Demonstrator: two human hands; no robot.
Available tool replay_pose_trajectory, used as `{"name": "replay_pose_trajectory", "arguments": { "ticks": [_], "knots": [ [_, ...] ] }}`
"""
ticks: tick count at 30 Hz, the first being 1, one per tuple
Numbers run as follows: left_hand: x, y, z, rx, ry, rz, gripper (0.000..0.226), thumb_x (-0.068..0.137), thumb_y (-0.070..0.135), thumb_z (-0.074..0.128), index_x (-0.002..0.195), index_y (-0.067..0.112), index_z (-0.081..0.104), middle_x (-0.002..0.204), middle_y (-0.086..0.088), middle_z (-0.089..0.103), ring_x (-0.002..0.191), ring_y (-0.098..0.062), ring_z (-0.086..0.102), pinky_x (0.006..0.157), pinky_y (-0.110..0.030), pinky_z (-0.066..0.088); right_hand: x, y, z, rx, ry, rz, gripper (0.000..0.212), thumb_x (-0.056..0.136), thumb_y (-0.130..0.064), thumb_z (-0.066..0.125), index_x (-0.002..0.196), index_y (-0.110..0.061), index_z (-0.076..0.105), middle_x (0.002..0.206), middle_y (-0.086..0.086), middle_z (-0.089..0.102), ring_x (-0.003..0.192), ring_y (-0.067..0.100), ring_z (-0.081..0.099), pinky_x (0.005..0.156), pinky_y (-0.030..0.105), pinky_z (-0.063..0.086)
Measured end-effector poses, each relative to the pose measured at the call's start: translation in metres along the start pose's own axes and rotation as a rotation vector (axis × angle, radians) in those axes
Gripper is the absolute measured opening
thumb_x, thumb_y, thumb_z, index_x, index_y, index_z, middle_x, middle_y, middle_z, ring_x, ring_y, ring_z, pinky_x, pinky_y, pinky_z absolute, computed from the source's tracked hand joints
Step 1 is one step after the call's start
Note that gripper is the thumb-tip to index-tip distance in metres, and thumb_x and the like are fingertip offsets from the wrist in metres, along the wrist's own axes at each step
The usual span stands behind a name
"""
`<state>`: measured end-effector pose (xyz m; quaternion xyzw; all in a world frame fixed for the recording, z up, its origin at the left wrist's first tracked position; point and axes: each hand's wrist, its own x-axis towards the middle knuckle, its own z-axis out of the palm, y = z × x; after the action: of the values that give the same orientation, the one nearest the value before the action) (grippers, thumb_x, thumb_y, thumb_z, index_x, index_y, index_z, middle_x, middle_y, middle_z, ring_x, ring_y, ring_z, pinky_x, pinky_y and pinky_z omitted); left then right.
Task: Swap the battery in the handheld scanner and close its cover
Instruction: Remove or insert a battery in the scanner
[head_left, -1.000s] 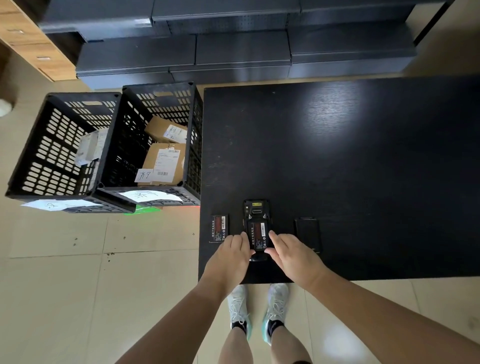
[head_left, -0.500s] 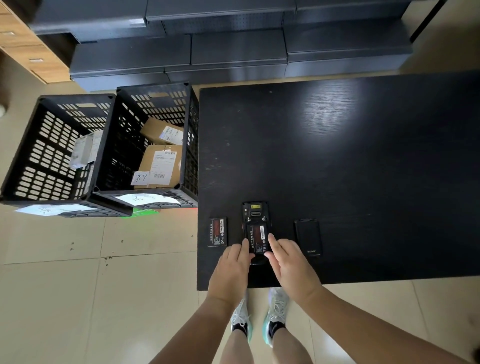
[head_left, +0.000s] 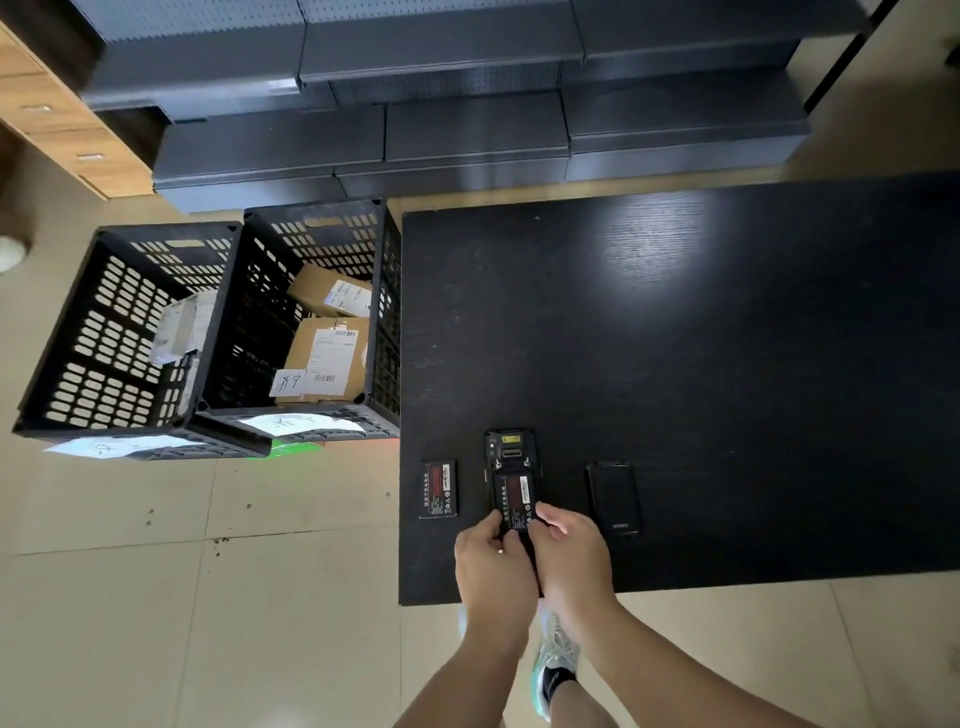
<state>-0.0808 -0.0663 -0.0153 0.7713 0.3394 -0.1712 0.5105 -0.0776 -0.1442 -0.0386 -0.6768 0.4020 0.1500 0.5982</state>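
Head view, hands (head_left: 535, 558) hiding scanner's (head_left: 510, 453) near end

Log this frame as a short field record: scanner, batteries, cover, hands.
scanner: scanner face down on table, back open
battery in bay: fitted battery, near end under fingers
spare: loose battery left of scanner
cover: cover off, right of scanner
hands: left hand and right hand on scanner's near end

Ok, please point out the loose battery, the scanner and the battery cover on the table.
loose battery (head_left: 439, 489): head view, label face.
scanner (head_left: 510, 450): head view, bare top end.
battery cover (head_left: 613, 499): head view, its middle.
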Motion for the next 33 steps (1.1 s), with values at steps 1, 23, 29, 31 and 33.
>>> {"name": "replay_pose_trajectory", "arguments": {
  "ticks": [1,23,29,31,33],
  "knots": [
    [0.000,0.001,-0.001,-0.058,0.012,-0.025,0.025,0.092,0.012,0.056,0.111,0.018,0.070,0.098,0.009,0.073,0.090,-0.006,0.069,0.069,-0.018,0.055,0.001,-0.001,0.000,0.001,-0.009,0.019,0.028,0.088,-0.014,0.066,0.115,-0.018,0.069,0.119,0.003,0.065,0.106,0.020,0.066,0.094,0.045,0.055],
    [0.030,-0.002,-0.010,-0.238,-0.029,-0.182,0.015,0.085,0.015,0.072,0.092,0.027,0.066,0.082,0.002,0.077,0.075,-0.016,0.072,0.078,-0.036,0.061,0.009,-0.021,-0.013,0.072,-0.104,0.052,0.019,0.081,-0.010,0.079,0.088,-0.024,0.068,0.071,-0.001,0.076,0.064,0.009,0.070,0.057,0.019,0.058],
    [0.024,0.006,-0.017,-0.271,-0.059,-0.180,0.015,0.086,0.013,0.071,0.088,0.027,0.065,0.078,-0.001,0.077,0.066,-0.014,0.071,0.077,-0.037,0.061,0.001,-0.030,-0.016,0.049,-0.109,0.040,0.018,0.081,-0.013,0.077,0.087,-0.028,0.069,0.074,0.000,0.077,0.071,0.015,0.072,0.059,0.022,0.057],
    [0.021,0.010,-0.021,-0.282,-0.069,-0.177,0.015,0.086,0.011,0.072,0.088,0.025,0.066,0.079,-0.003,0.078,0.064,-0.015,0.070,0.077,-0.039,0.061,-0.002,-0.033,-0.017,0.064,-0.123,0.042,0.016,0.082,-0.011,0.076,0.088,-0.025,0.070,0.071,0.000,0.076,0.068,0.016,0.069,0.060,0.023,0.056],
    [0.017,0.015,-0.025,-0.288,-0.078,-0.169,0.014,0.086,0.010,0.071,0.089,0.023,0.066,0.078,-0.004,0.078,0.062,-0.015,0.068,0.077,-0.039,0.060,-0.007,-0.037,-0.018,0.079,-0.130,0.045,0.015,0.081,-0.010,0.076,0.089,-0.022,0.071,0.069,0.000,0.076,0.065,0.013,0.068,0.059,0.022,0.056]
  ]
}}
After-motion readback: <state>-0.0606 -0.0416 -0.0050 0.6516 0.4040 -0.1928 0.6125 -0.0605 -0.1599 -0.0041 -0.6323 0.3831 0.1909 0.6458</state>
